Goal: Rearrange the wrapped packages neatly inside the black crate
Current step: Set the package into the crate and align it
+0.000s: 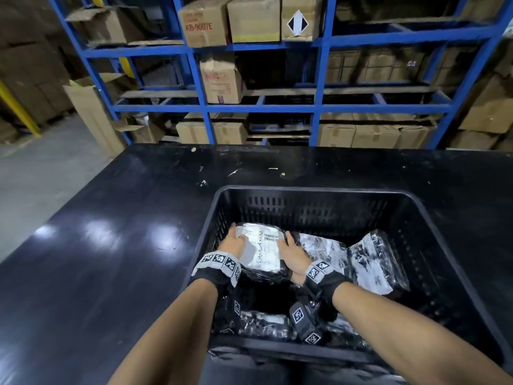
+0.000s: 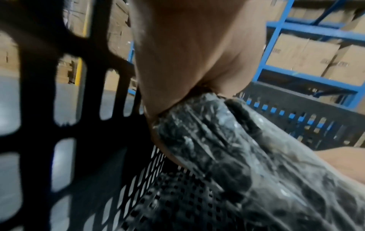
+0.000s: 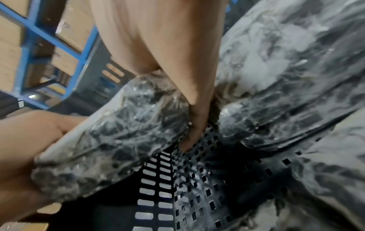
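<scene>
A black slatted crate (image 1: 313,191) stands on the black table. In its left part I hold one plastic-wrapped package with a white label (image 1: 263,252) between both hands. My left hand (image 1: 233,243) grips its left edge, thumb on top. My right hand (image 1: 294,255) grips its right edge, thumb round the near corner. In the left wrist view the package (image 2: 221,150) is tilted above the perforated floor (image 2: 158,203). In the right wrist view my fingers (image 3: 197,109) run down its side (image 3: 128,128) to the floor. More wrapped packages lie at the right (image 1: 379,261), middle (image 1: 319,243) and near side (image 1: 263,323).
The table (image 1: 111,245) stretches to the left and beyond the crate. Blue shelving (image 1: 277,108) with cardboard boxes stands behind the table. A tall open carton (image 1: 91,115) leans by the rack at left. The grey floor (image 1: 41,168) lies to the left.
</scene>
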